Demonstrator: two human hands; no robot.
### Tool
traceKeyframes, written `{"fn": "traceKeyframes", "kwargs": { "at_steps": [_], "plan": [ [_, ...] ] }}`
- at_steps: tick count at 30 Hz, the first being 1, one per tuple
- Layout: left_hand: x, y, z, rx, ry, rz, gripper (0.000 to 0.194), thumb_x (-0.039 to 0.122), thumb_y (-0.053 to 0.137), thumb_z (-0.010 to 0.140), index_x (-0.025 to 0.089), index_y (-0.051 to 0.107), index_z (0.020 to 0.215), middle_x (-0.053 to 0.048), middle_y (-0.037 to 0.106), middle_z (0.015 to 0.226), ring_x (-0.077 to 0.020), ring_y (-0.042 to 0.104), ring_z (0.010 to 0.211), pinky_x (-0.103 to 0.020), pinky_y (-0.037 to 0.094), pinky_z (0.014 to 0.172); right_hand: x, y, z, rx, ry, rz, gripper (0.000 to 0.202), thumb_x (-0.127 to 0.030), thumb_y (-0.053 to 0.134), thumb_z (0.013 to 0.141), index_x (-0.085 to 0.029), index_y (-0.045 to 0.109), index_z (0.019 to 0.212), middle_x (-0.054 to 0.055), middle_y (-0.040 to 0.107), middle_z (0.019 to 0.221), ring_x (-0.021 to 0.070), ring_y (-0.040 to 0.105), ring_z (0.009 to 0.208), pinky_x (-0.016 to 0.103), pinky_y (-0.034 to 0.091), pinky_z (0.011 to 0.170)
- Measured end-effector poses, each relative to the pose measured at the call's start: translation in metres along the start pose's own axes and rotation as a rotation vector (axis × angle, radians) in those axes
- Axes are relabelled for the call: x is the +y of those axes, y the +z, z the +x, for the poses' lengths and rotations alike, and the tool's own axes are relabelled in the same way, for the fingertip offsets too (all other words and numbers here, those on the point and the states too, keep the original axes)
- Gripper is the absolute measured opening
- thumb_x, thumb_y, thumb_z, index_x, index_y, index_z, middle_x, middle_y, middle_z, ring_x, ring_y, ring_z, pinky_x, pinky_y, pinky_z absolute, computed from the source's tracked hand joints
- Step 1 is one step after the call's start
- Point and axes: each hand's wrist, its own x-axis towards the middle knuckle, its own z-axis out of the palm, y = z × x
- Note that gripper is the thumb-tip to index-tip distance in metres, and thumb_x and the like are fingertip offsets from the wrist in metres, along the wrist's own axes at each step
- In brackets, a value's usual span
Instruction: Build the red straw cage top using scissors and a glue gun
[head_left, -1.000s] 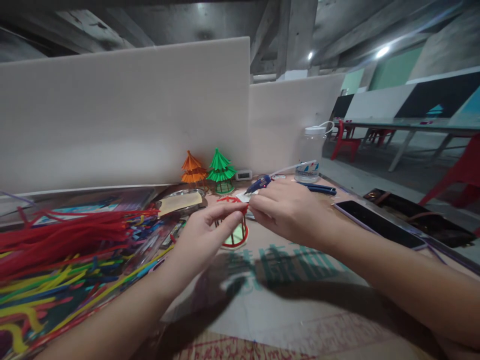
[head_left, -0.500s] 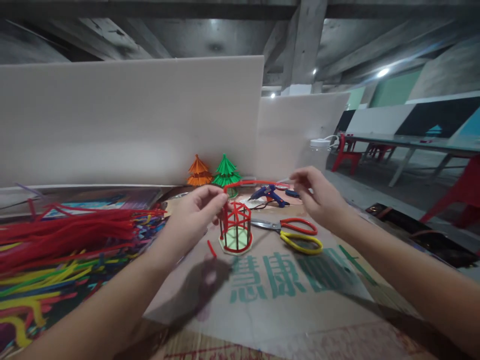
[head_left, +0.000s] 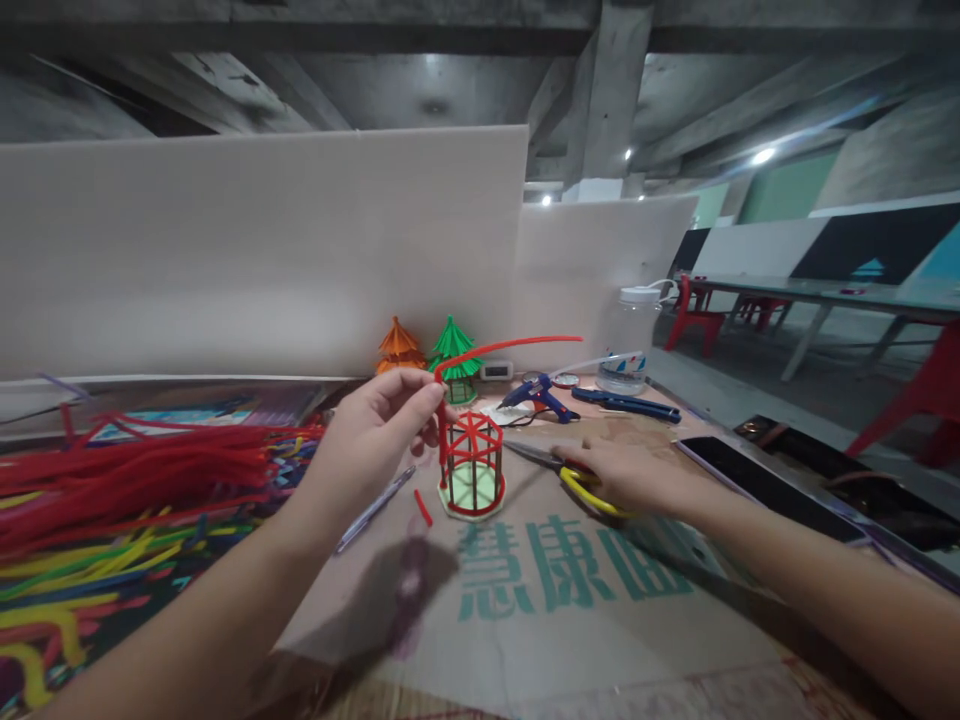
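Note:
My left hand (head_left: 394,420) pinches a red pipe cleaner (head_left: 517,347), bent so that its long end reaches out to the right. Just beside those fingers stands a small red and dark pavilion-like frame (head_left: 474,465) on a pale green base. My right hand (head_left: 619,475) is down over the handles of the scissors (head_left: 589,492), fingers curled on them; the red loop is hidden beneath it. The blades point left, toward the frame. A short red pipe cleaner piece (head_left: 424,507) and a pen (head_left: 375,508) lie left of the frame.
Bundles of coloured pipe cleaners (head_left: 135,470) cover the left side. Behind are an orange roofed model (head_left: 397,345), a green one (head_left: 451,350), a blue glue gun (head_left: 538,397), blue-handled pliers (head_left: 626,404) and a plastic bottle (head_left: 631,340). A phone (head_left: 765,490) lies at right.
My right hand has left the pipe cleaner's far end and dropped onto the scissors' handles. The pipe cleaner's freed end now sticks up to the right; my left hand still pinches it.

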Motion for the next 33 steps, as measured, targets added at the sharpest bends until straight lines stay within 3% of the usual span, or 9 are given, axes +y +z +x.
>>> {"fn": "traceKeyframes", "kwargs": {
  "at_steps": [5,11,14,17,20,26,33],
  "plan": [
    [0.002,0.0,-0.002,0.006,0.001,0.032,0.029,0.046,0.067,0.087,0.017,0.063,0.088,-0.003,0.071,0.078,-0.0106,0.059,0.063,-0.019,0.045,0.053,0.013,-0.021,-0.002,0.131,-0.012,0.095,0.043,-0.035,0.052,0.092,-0.026,0.063,0.133,0.014,0.067,0.124,0.0268,0.067,0.101,0.034,0.05,0.083],
    [0.005,-0.002,0.0,0.023,0.03,0.005,0.025,0.043,0.066,0.088,0.018,0.063,0.087,-0.001,0.071,0.074,-0.0082,0.055,0.057,-0.018,0.041,0.05,0.003,-0.047,-0.015,0.243,0.03,0.457,0.065,-0.023,0.059,0.08,-0.021,0.047,0.143,0.004,0.069,0.089,0.0198,0.066,0.072,0.027,0.05,0.062],
    [0.007,-0.003,0.0,0.029,0.048,-0.019,0.024,0.041,0.066,0.089,0.018,0.062,0.086,-0.001,0.069,0.073,-0.0081,0.057,0.056,-0.018,0.041,0.05,-0.023,-0.051,-0.026,0.271,-0.047,0.497,0.054,-0.029,0.059,0.085,-0.023,0.053,0.138,0.003,0.067,0.082,0.0192,0.064,0.07,0.028,0.05,0.063],
    [0.009,-0.003,-0.002,0.021,0.056,-0.057,0.023,0.041,0.065,0.089,0.018,0.061,0.088,0.0,0.069,0.074,-0.0088,0.059,0.056,-0.019,0.04,0.049,-0.054,-0.056,-0.037,0.211,-0.087,0.519,0.042,-0.035,0.062,0.086,-0.025,0.06,0.126,0.005,0.066,0.085,0.0204,0.063,0.075,0.029,0.05,0.066],
    [0.009,-0.001,-0.004,0.01,0.059,-0.037,0.023,0.041,0.065,0.09,0.018,0.061,0.088,0.0,0.067,0.074,-0.0085,0.058,0.056,-0.02,0.041,0.051,-0.075,-0.058,-0.045,0.116,-0.096,0.706,0.039,-0.04,0.059,0.089,-0.024,0.055,0.125,0.004,0.061,0.089,0.0178,0.059,0.076,0.029,0.05,0.068],
    [0.003,0.008,-0.008,-0.062,0.09,0.073,0.021,0.04,0.065,0.089,0.019,0.064,0.086,0.001,0.063,0.074,-0.01,0.054,0.061,-0.021,0.042,0.055,-0.085,-0.047,-0.052,-0.014,-0.277,1.11,0.05,-0.065,0.055,0.09,-0.025,0.047,0.118,0.001,0.047,0.09,0.0152,0.048,0.077,0.029,0.045,0.067],
    [0.0,0.021,-0.021,-0.279,0.129,0.291,0.021,0.036,0.058,0.093,0.019,0.066,0.082,-0.001,0.065,0.076,-0.0145,0.055,0.07,-0.026,0.042,0.063,-0.096,-0.037,-0.052,-0.045,-0.343,1.296,0.053,-0.067,0.06,0.087,-0.027,0.046,0.119,0.001,0.045,0.09,0.0131,0.043,0.072,0.027,0.041,0.062]
  ]
}}
